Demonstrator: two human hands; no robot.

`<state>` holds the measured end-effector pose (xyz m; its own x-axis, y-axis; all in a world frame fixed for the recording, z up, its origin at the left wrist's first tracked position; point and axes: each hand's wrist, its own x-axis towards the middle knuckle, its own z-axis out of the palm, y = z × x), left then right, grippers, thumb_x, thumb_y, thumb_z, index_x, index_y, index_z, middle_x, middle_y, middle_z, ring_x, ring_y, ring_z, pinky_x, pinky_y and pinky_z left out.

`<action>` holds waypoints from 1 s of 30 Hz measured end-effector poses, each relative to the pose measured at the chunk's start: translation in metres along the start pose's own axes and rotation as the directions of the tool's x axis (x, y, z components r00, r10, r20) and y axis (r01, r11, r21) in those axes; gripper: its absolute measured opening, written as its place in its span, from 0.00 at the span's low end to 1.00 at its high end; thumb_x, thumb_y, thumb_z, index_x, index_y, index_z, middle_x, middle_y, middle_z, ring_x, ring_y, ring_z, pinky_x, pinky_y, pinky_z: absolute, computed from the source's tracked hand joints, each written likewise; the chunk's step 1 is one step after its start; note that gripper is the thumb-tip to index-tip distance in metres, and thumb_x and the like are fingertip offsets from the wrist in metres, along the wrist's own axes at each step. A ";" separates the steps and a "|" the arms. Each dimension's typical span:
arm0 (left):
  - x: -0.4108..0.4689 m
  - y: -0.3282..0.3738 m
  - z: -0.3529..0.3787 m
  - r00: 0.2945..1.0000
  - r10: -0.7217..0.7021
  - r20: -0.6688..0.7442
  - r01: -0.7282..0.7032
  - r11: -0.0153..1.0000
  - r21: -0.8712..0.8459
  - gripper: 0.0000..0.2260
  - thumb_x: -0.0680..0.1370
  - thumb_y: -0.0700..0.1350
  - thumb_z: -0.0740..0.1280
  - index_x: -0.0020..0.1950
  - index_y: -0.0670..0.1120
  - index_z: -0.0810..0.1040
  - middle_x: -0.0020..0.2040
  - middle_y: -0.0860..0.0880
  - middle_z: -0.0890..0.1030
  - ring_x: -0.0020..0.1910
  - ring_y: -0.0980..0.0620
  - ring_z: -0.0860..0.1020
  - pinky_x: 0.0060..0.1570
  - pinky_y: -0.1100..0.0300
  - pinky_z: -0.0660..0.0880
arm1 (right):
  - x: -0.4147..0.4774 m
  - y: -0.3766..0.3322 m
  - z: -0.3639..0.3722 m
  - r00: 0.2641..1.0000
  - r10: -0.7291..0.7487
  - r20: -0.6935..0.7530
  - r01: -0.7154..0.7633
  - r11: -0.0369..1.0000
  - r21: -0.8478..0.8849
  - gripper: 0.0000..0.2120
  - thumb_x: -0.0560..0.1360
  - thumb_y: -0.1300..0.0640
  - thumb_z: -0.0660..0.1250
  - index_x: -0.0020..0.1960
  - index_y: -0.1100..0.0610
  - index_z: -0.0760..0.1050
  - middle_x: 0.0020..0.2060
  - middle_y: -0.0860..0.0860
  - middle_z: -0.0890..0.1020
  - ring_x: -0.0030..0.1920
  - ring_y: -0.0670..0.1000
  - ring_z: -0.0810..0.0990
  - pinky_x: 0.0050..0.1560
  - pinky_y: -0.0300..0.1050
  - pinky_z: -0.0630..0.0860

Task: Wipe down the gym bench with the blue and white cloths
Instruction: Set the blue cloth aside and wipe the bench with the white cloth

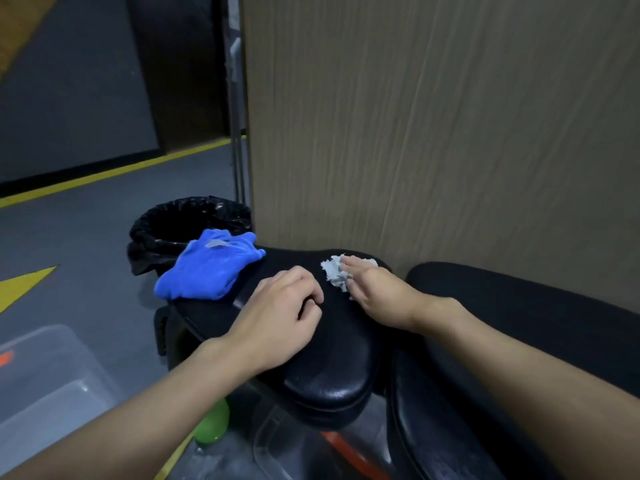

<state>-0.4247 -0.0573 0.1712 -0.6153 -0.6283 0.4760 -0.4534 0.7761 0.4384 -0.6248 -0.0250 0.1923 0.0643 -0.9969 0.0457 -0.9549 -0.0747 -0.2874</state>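
Here, a big brown wooden wall (pixel 450 133) is standing right behind everything, and the grey floor (pixel 86 237) with its yellow lines is stretching away on the left. The black gym bench (pixel 329 362) is sitting in the middle, with its shiny rounded end pointing toward the person. Another black pad (pixel 519 323) is lying just beside it on the right. A see-through plastic box (pixel 41 375) is sitting on the floor at the bottom left. A round bin (pixel 187 220) with a black bag in it is standing at the far end of the bench, by the wall. The blue cloth (pixel 207 265) is lying bunched up on the far left corner of the bench, and part of it is hanging over the edge. The left hand (pixel 280 317) is resting on top of the bench with its fingers curled in, and it is holding nothing. The right hand (pixel 377 292) is reaching farther along the bench, and its fingers are lying straight and pressing down on the white cloth (pixel 334 271). That little cloth is sitting crumpled on the bench near the wall, well apart from the blue one. Something small and green (pixel 213 424) is peeking out under the left arm.
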 end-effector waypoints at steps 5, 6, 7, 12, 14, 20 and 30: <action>0.019 0.029 0.018 0.999 0.035 0.023 -0.033 0.997 -0.065 0.07 0.76 0.40 0.62 0.48 0.49 0.77 0.49 0.56 0.76 0.40 0.59 0.70 0.50 0.57 0.68 | -0.081 0.020 -0.010 1.000 0.002 -0.008 -0.002 1.000 -0.001 0.13 0.82 0.61 0.54 0.60 0.67 0.72 0.62 0.59 0.72 0.68 0.58 0.67 0.70 0.30 0.52; 0.022 0.035 0.022 0.999 0.039 0.034 -0.036 0.997 -0.070 0.07 0.76 0.41 0.62 0.48 0.50 0.77 0.48 0.56 0.76 0.40 0.58 0.70 0.50 0.57 0.68 | -0.097 0.022 -0.012 1.000 -0.004 -0.014 0.004 1.000 -0.031 0.14 0.82 0.60 0.54 0.61 0.66 0.72 0.63 0.58 0.71 0.69 0.56 0.65 0.69 0.27 0.48; 0.024 0.040 0.026 0.998 0.045 0.044 -0.041 0.997 -0.073 0.07 0.76 0.41 0.61 0.48 0.50 0.77 0.48 0.56 0.76 0.40 0.58 0.70 0.50 0.56 0.68 | -0.112 0.020 -0.014 1.000 -0.002 -0.027 0.000 0.999 -0.053 0.15 0.83 0.59 0.54 0.63 0.66 0.71 0.64 0.58 0.71 0.70 0.55 0.63 0.68 0.25 0.46; 0.032 0.060 0.046 0.994 0.056 0.093 -0.052 0.997 -0.051 0.08 0.76 0.42 0.60 0.51 0.51 0.77 0.47 0.56 0.76 0.47 0.54 0.73 0.57 0.53 0.66 | -0.162 0.008 -0.021 0.984 -0.034 -0.176 -0.030 0.936 -0.351 0.26 0.83 0.49 0.45 0.74 0.60 0.65 0.75 0.52 0.66 0.77 0.48 0.55 0.74 0.36 0.41; 0.032 0.061 0.052 0.992 0.064 0.111 -0.065 0.998 -0.001 0.09 0.76 0.42 0.59 0.52 0.52 0.76 0.49 0.57 0.76 0.53 0.53 0.72 0.60 0.53 0.64 | -0.172 -0.004 -0.023 0.996 -0.045 -0.078 0.016 0.943 -0.331 0.28 0.82 0.44 0.44 0.75 0.58 0.65 0.76 0.51 0.63 0.77 0.45 0.53 0.72 0.32 0.37; 0.032 0.059 0.051 0.993 0.040 0.111 -0.036 0.999 -0.032 0.11 0.76 0.40 0.59 0.53 0.52 0.77 0.49 0.57 0.77 0.54 0.53 0.72 0.62 0.51 0.64 | -0.169 -0.015 -0.034 0.986 0.106 -0.127 -0.099 0.993 0.062 0.25 0.83 0.47 0.51 0.78 0.53 0.57 0.76 0.42 0.59 0.71 0.28 0.47 0.69 0.26 0.42; 0.030 0.054 0.051 0.997 0.031 0.075 -0.022 0.993 -0.119 0.12 0.76 0.38 0.59 0.51 0.51 0.79 0.46 0.58 0.77 0.52 0.56 0.72 0.63 0.52 0.65 | -0.189 -0.028 -0.009 0.956 0.163 0.245 -0.096 0.959 -0.265 0.32 0.78 0.38 0.35 0.78 0.48 0.32 0.75 0.43 0.30 0.71 0.42 0.23 0.74 0.45 0.30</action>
<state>-0.5007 -0.0312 0.1705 -0.6753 -0.5985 0.4310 -0.3600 0.7776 0.5156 -0.6128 0.1653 0.2005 -0.0234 -0.9711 -0.2375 -0.9992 0.0305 -0.0265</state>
